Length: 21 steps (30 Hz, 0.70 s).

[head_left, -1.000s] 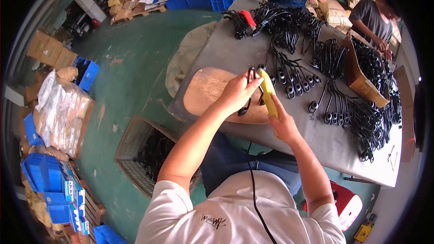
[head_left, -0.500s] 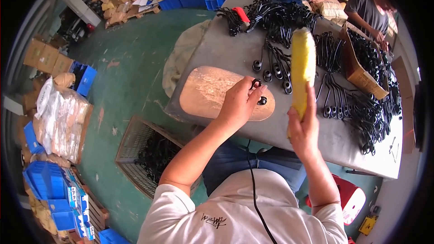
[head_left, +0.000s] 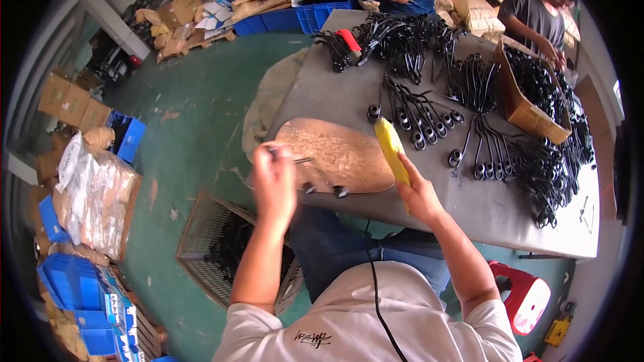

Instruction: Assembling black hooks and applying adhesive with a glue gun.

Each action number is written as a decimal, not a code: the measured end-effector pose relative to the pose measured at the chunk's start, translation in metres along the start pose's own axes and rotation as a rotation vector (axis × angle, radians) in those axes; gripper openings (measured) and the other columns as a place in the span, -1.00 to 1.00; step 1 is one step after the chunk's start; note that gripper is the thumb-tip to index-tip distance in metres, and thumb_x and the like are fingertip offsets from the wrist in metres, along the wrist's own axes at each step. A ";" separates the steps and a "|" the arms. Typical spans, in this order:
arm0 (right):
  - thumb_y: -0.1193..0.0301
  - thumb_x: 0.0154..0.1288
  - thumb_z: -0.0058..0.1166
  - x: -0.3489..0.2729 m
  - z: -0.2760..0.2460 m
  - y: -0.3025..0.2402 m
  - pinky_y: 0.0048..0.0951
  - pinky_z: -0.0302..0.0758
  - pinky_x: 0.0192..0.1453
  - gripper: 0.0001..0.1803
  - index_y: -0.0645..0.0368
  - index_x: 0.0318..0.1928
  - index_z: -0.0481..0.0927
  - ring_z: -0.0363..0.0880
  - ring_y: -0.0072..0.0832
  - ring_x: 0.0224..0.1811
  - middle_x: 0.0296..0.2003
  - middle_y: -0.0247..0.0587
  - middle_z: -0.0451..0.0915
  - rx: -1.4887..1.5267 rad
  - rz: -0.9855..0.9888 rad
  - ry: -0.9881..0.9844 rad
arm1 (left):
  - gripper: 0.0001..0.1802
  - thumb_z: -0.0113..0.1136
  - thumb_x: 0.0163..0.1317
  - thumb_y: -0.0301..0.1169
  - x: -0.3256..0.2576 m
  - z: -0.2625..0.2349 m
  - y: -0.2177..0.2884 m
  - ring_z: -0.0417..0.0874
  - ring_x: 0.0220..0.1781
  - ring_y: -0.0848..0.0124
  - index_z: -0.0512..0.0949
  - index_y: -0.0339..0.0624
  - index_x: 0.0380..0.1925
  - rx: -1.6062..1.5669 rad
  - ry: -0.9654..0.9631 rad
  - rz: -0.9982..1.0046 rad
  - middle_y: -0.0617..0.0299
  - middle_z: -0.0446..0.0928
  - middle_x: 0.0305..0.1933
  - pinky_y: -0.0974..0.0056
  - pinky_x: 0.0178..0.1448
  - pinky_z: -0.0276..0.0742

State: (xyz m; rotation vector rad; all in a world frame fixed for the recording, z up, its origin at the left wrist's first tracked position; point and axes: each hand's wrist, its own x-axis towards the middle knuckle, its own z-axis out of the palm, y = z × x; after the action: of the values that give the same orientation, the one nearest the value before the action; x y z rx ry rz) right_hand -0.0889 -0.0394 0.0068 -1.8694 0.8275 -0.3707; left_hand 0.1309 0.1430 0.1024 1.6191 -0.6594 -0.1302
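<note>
My right hand (head_left: 419,192) is wrapped round a long yellow bar-shaped tool (head_left: 391,147), whose kind I cannot make out. The tool slants over the right end of a worn wooden board (head_left: 322,144) on the grey table. At the board's left end, my left hand (head_left: 274,188) is smeared by motion, with its fingers closed. A thin black rod-like part (head_left: 303,160) juts from them. Close to the board's near edge are two small, blurred black pieces (head_left: 308,188), apart from my hands.
Bundles of black stemmed parts (head_left: 419,117) cover the table's far and right areas, with a red-handled item (head_left: 348,41) among them. A cardboard box (head_left: 533,117) of black parts stands right. Below the table's left edge is a crate (head_left: 208,228). Two people work beyond the table.
My left hand has moved left and nearer me, off the board's right end. The yellow tool has come down from upright to a slant. Two small black pieces now show by the near edge.
</note>
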 end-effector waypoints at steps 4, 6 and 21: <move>0.37 0.39 -0.01 0.002 -0.004 -0.010 -0.22 0.58 0.02 -0.25 -0.33 0.53 0.08 0.69 -0.16 -0.17 -0.13 0.13 0.64 -0.002 0.067 -0.115 | -0.83 0.04 0.47 -0.39 0.002 -0.092 -0.019 0.63 -0.19 0.46 0.46 -0.24 -0.07 0.264 0.147 -0.043 0.23 0.59 -0.30 0.34 0.01 0.49; 0.38 0.39 -0.01 0.001 -0.002 -0.005 -0.19 0.59 0.01 -0.25 -0.33 0.53 0.08 0.69 -0.11 -0.16 -0.14 0.15 0.63 0.011 0.070 -0.129 | -0.72 0.07 0.43 -0.31 0.004 -0.123 -0.015 0.65 -0.13 0.34 0.47 -0.22 0.03 0.553 0.146 -0.161 0.13 0.62 -0.24 0.24 0.04 0.50; 0.39 0.32 0.06 0.008 0.014 0.015 0.03 0.54 0.05 -0.22 -0.23 0.51 0.11 0.61 0.22 -0.10 -0.16 0.30 0.61 -0.117 -0.206 -0.011 | -0.46 0.12 0.38 -0.44 0.043 0.207 -0.041 0.71 -0.14 0.33 0.25 -0.30 0.31 -0.496 -0.539 -0.402 0.02 0.52 0.14 0.28 0.02 0.56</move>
State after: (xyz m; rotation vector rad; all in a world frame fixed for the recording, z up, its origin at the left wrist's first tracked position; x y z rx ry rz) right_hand -0.0801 -0.0391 -0.0136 -2.0717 0.6627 -0.4475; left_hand 0.0870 -0.0580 0.0396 1.2093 -0.6300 -0.9752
